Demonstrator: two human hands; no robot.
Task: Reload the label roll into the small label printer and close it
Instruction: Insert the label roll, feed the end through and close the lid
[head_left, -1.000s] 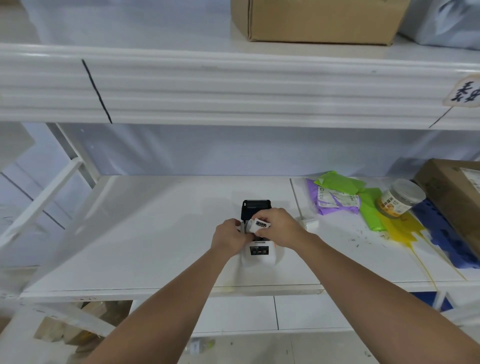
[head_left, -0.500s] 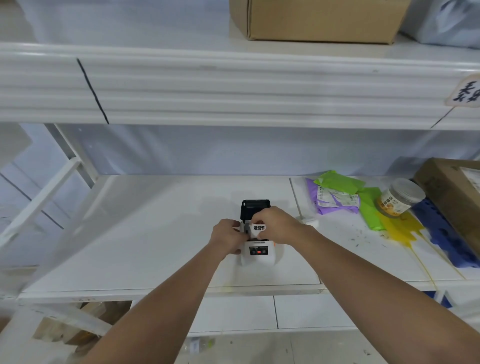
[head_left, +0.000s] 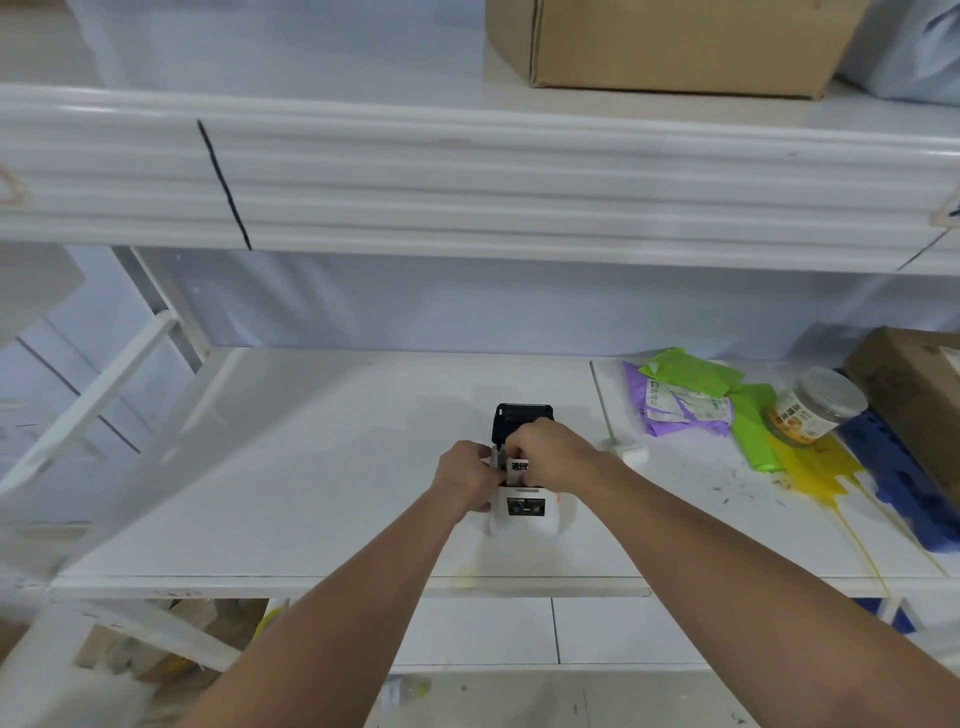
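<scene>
Label roll (head_left: 518, 466) pushed lower, jar (head_left: 813, 405) rightward

label roll (head_left: 518, 466) lowered into printer (head_left: 524, 512), right hand (head_left: 553, 454) pressing lower

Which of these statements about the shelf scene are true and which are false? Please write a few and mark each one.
1. The label printer has its black lid open. True.
2. Only the right hand is at the printer. False: the left hand is there too.
3. The jar stands left of the printer. False: it is on the right, near the green bags.
4. A printed label strip shows between the two hands. True.
5. A cardboard box sits on the upper shelf. True.
</scene>
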